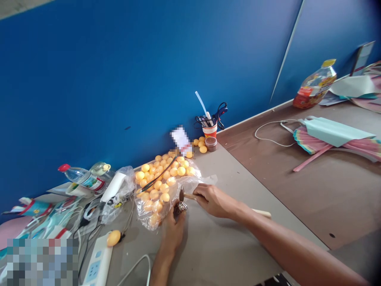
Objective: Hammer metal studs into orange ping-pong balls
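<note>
My right hand (pixel 210 197) is closed around the pale wooden handle of a small tool (pixel 189 196). The tool's dark brown tip, whose exact kind I cannot make out, is just above a small shiny, dark and silvery round object (pixel 181 206). That object is gripped in the fingers of my left hand (pixel 173 226), low over the grey table. Directly behind both hands lies a clear plastic bag (pixel 149 222) full of yellow-orange balls (pixel 164 188), with a dark strap (pixel 157 178) across it.
A paper cup (pixel 210 130) of pens and cables and a round tub (pixel 211 144) stand by the blue wall. Bottles (pixel 83 177), a power strip (pixel 98 258) and cables crowd the left. At right are a juice bottle (pixel 315 85) and a pleated pink-and-teal item (pixel 339 137).
</note>
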The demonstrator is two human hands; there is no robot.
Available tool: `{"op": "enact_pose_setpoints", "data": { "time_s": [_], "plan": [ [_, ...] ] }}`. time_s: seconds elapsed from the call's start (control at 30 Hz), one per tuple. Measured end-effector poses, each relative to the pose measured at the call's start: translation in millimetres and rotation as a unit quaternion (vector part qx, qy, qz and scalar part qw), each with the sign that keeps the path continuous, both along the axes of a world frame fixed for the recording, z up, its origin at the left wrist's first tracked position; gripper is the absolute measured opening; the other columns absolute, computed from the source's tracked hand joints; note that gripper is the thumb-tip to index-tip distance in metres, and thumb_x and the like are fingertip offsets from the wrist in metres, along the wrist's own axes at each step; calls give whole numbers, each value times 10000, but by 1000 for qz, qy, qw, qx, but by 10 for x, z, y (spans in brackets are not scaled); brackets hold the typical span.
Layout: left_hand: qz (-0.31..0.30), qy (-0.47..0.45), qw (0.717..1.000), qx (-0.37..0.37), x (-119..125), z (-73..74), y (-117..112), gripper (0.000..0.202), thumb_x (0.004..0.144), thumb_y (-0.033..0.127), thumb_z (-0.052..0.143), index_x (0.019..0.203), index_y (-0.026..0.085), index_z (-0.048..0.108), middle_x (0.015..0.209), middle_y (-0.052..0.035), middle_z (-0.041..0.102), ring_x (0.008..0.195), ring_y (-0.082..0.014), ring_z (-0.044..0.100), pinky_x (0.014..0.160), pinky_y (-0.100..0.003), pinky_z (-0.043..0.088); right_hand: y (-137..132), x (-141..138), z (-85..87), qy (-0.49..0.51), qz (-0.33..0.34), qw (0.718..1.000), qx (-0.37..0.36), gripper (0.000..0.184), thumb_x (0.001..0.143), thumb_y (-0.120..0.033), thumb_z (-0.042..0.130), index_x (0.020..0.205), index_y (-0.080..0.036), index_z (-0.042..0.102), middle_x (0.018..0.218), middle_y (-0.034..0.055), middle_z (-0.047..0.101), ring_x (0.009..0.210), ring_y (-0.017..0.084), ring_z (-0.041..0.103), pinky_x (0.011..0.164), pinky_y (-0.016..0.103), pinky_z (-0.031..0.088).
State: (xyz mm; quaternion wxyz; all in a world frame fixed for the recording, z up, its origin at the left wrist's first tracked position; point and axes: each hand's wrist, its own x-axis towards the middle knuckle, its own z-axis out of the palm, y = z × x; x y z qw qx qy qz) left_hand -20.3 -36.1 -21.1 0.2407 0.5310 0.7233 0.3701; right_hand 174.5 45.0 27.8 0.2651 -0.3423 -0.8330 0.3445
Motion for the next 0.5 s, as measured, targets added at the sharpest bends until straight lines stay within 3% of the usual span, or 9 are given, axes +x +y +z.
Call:
{"op": "enact_pose_setpoints", "data": {
  "time_s": [0.23,0.5],
  "plan": [
    [24,-35,999,-14,27,38,0,386,754,400,576,1088,207,608,1022,-56,734,999,-239,688,895,-363,541,-28,-22,43,-26,5,999,-32,205,879,-123,443,708,-167,548,787,49,595,650,138,536,602,252,386],
    [32,-50,998,19,59,54,24,336,726,398,592,1000,204,611,949,-57,739,940,-235,708,848,-337,560,-43,-18,55,-17,6,1000,-6,213,890,-144,443,709,-168,553,789,53,596,669,146,547,625,259,394]
  ]
}}
